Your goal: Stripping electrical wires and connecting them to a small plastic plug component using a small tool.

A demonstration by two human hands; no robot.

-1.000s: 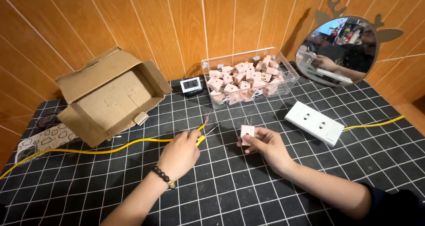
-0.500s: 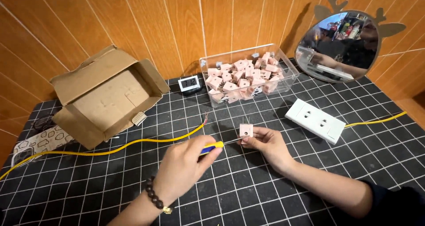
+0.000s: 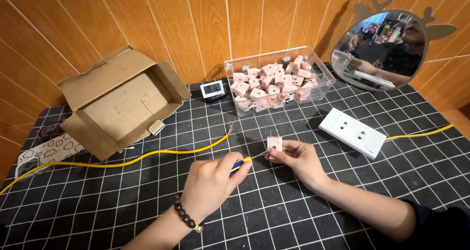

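Head view, looking down on a black gridded desk (image 3: 122, 215).

Left hand (image 3: 210, 184): curled around a screwdriver (image 3: 241, 164) with a blue and yellow handle, shaft pointing right toward the socket. A dark bead bracelet (image 3: 185, 215) sits at the wrist.

Right hand (image 3: 296, 158): fingers pinching a small pink socket (image 3: 274, 143), lifted just above the desk near the middle, the screwdriver tip at or against its left side; actual contact is too small to tell.

Yellow cable (image 3: 147, 156): runs from the left edge toward the centre, its bared end just far-left of the socket, not touching it.

Other items: open cardboard box (image 3: 117, 103), far left; clear bin (image 3: 279, 83) of similar pink sockets, far centre; small digital clock (image 3: 213, 89) to its left; white double outlet (image 3: 352, 132), right, with a second yellow cable (image 3: 421, 133) behind it; mirror (image 3: 382, 49), far right; phone (image 3: 44, 152), left edge.

Handling note, as judgement: the socket is small and light, so a firm pinch close to the screw would keep it from twisting; the shaft should stay in line with the screw, with light turning pressure so the tip does not slip toward the fingers.
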